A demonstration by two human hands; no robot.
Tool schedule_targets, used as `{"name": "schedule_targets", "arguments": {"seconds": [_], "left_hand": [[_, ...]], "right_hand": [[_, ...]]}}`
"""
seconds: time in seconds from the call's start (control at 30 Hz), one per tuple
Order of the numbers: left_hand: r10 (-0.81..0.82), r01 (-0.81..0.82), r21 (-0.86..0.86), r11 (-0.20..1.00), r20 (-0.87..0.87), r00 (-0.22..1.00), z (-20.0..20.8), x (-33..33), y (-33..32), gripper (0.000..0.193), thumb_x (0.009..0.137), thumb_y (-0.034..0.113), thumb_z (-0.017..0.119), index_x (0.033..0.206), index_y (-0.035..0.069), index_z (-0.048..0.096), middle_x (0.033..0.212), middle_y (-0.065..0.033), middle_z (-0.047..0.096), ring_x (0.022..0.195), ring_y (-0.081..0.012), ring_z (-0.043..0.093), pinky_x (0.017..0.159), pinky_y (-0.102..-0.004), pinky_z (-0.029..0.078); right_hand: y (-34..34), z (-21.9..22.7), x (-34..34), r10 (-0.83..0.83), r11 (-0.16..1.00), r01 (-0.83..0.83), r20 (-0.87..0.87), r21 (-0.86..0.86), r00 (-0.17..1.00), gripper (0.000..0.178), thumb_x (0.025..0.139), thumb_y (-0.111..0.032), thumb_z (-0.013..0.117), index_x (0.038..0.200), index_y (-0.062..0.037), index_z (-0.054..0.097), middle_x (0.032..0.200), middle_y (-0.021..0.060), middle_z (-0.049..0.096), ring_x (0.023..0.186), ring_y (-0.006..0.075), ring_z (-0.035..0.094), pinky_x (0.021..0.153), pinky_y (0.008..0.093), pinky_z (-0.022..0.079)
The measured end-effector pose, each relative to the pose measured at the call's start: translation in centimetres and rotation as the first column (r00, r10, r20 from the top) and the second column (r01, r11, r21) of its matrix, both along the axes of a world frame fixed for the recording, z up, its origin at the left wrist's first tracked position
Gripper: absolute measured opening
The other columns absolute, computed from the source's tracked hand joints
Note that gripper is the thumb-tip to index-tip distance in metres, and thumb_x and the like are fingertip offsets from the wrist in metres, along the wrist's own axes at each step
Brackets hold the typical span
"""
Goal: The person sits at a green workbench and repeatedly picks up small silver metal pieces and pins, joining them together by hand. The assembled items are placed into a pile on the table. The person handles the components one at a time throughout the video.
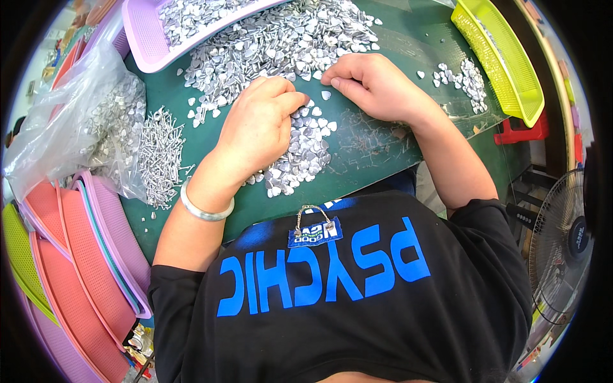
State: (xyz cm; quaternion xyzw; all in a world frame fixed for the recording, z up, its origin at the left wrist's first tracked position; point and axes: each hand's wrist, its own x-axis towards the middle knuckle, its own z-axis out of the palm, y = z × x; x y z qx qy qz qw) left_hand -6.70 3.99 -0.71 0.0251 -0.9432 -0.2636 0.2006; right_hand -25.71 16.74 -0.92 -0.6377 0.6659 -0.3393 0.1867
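Note:
Small silver heart-shaped metal pieces form a large pile (274,45) on the green tabletop. Between that pile and my body lies a smaller heap of the same hearts (300,156). My left hand (258,118), a pale bangle (205,207) on its wrist, bends over the near edge of the large pile, beside the smaller heap. Its fingers are curled together; whatever they hold is hidden. To its right, my right hand (377,83) is closed in a pinch, thumb and index fingertips at the pile's edge. Anything between those tips is too small to make out.
A lilac basket (150,48) holds more pieces at the far left. Nearer are a clear plastic bag (70,137) and a pile of silver pins (161,156). Stacked baskets (96,255) stand left, a yellow-green basket (511,70) right, above a fan (565,242).

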Motion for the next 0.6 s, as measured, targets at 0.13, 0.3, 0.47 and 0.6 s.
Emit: {"name": "schedule_targets", "arguments": {"seconds": [0.13,0.3,0.47,0.6], "left_hand": [[-0.003,0.003,-0.002,1.000,0.003,1.000,0.1,0.0,0.0,0.026,0.071,-0.010,0.051,0.091,-0.001,0.066,0.084,-0.0114,0.059,0.082,-0.0294,0.057,0.075,-0.0370,0.047],[-0.007,0.007,0.001,1.000,0.005,1.000,0.0,0.0,0.0,0.027,0.071,-0.010,0.051,0.092,-0.001,0.066,0.084,-0.0118,0.058,0.082,-0.0298,0.056,0.076,-0.0371,0.046],[-0.008,0.008,0.000,1.000,0.015,1.000,0.0,0.0,0.0,0.028,0.072,-0.010,0.051,0.093,-0.001,0.066,0.085,-0.0120,0.058,0.083,-0.0298,0.056,0.076,-0.0371,0.046],[-0.003,0.003,0.002,1.000,0.020,1.000,0.1,0.0,0.0,0.028,0.072,-0.010,0.051,0.093,0.000,0.066,0.085,-0.0119,0.058,0.083,-0.0298,0.056,0.076,-0.0370,0.046]], "right_hand": [[0.1,0.0,0.0,0.010,1.000,-0.009,0.039,-0.005,0.999,0.017,0.080,-0.011,0.059,0.093,-0.0038,0.069,0.088,0.0122,0.068,0.079,0.0294,0.065,0.072,0.0368,0.051],[0.2,0.4,0.7,0.012,0.999,-0.008,-0.099,0.045,0.995,0.015,0.077,-0.012,0.062,0.090,-0.0072,0.068,0.084,0.0095,0.066,0.076,0.0287,0.064,0.068,0.0368,0.050],[0.2,0.8,1.3,-0.012,0.999,0.019,-0.137,0.044,0.991,0.007,0.077,-0.012,0.063,0.083,-0.0088,0.064,0.082,0.0074,0.064,0.077,0.0289,0.062,0.066,0.0376,0.049],[0.4,0.6,1.1,0.053,0.992,-0.079,-0.244,-0.098,0.968,0.005,0.076,-0.006,0.064,0.081,-0.0070,0.064,0.077,0.0079,0.059,0.070,0.0282,0.059,0.061,0.0356,0.047]]}}
